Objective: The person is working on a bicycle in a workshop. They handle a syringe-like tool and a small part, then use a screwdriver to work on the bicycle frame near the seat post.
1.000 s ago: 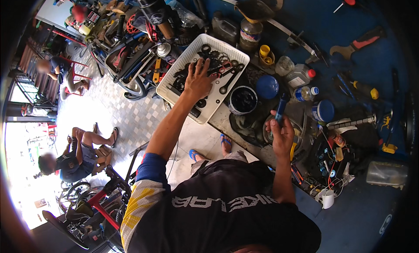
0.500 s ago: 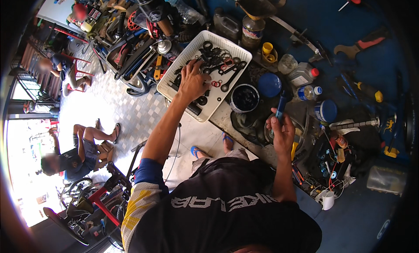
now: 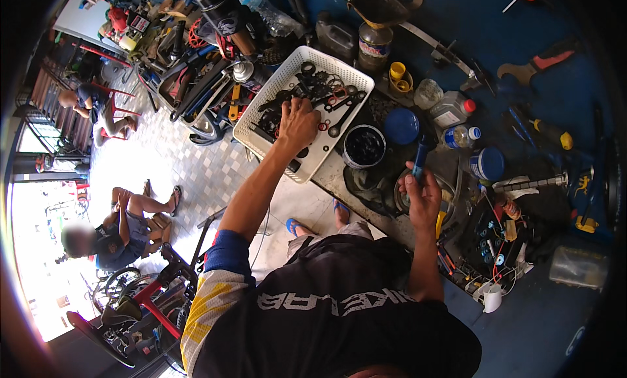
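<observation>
My left hand reaches into a white perforated plastic basket of small dark parts. Its fingers are bent and drawn together over the parts; the tips are hidden, and whatever they pinch is too small to make out. Black rings, dark arms and a few red rings lie around it. On the right, my right hand is closed round a slim blue cylindrical tool with a darker upper end, held upright. Left of that tool stands an open tub of dark grease, next to a blue lid.
Bottles, a yellow cup and a funnel on a jar stand behind. A tray of tools sits at right. Piled tools fill the upper left. Two people sit at far left, near a red bicycle frame.
My left hand has shifted slightly right within the basket, and its spread fingers have drawn together. My right hand keeps the blue tool in place. The seated person at lower left has lowered an arm.
</observation>
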`<state>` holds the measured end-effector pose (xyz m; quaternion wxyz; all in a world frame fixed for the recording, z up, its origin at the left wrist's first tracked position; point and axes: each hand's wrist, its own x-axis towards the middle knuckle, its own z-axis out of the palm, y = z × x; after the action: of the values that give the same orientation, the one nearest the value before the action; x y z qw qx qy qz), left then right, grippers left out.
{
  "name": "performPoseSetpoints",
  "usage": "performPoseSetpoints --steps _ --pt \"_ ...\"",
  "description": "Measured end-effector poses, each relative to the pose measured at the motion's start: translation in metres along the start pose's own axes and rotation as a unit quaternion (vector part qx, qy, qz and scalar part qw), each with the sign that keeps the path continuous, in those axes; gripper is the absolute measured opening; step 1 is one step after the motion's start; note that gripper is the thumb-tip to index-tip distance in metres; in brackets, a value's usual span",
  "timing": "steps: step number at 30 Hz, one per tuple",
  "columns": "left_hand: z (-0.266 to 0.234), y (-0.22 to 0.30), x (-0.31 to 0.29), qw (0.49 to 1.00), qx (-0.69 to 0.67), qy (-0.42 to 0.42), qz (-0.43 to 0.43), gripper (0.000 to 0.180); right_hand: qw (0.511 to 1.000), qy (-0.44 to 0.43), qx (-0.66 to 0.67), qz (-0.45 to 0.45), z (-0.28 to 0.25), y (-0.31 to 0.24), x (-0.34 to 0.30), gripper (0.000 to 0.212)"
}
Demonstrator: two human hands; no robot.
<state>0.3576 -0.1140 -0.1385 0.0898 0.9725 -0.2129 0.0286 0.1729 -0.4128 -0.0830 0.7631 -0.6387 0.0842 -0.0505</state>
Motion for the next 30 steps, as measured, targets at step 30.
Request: performPoseSetpoints --steps 30 --pt "-0.007 0.005 0.036 0.962 -0.04 -0.269 -0.024 0.024 0.999 -0.027 -0.018 0.007 0.002 -0.004 0.004 0.033"
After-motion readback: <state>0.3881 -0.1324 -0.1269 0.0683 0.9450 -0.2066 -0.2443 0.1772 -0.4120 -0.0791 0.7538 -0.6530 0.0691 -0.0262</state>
